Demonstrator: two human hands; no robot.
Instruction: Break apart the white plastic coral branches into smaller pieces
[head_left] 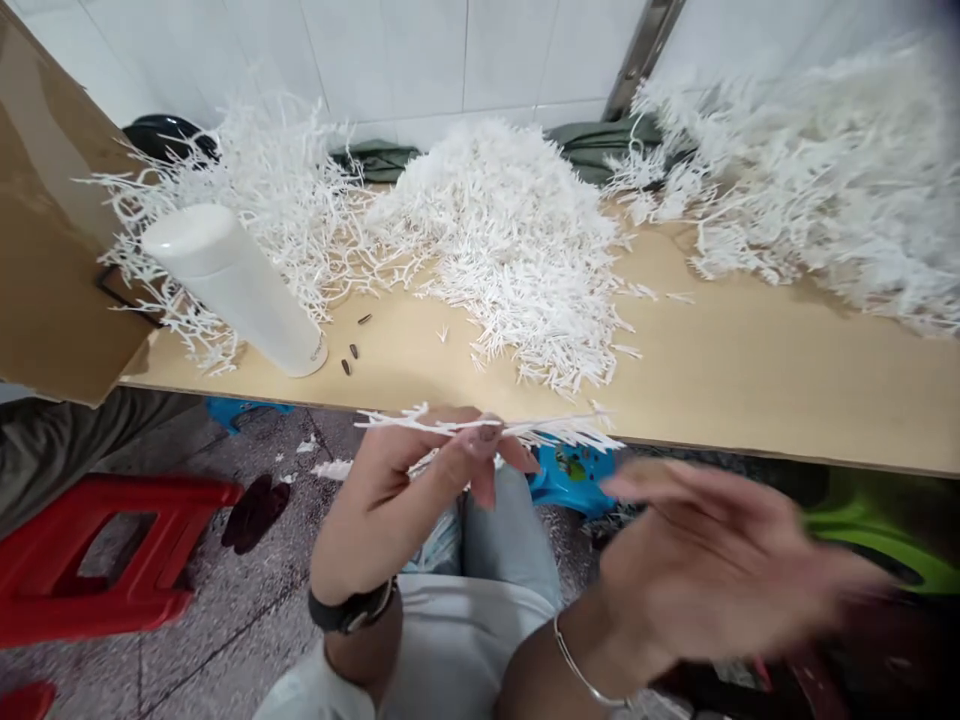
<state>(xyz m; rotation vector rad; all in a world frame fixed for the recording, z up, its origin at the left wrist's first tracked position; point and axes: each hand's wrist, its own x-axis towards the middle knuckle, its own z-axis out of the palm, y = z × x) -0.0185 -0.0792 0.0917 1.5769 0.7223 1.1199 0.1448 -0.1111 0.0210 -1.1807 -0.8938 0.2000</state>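
My left hand [420, 480] is closed, thumb against fingers, on a thin branched white plastic strip [562, 428] that sticks out on both sides of the grip. It is held just in front of the table's near edge. My right hand [712, 560] is off to the right, apart from the strip, palm turned up and smeared by motion. Its fingers look spread, and nothing shows in it. Beyond my hands a heap of short white plastic pieces [510, 240] lies on the tan table [750, 370].
A white bottle [240, 290] stands at the left before a tangle of branched white strips [277, 190]. Another white pile [840, 190] fills the right back. Several dark seeds [354, 351] lie near the bottle. A cardboard box [52, 230], red stool [172, 540] and blue stool [574, 475] stand around.
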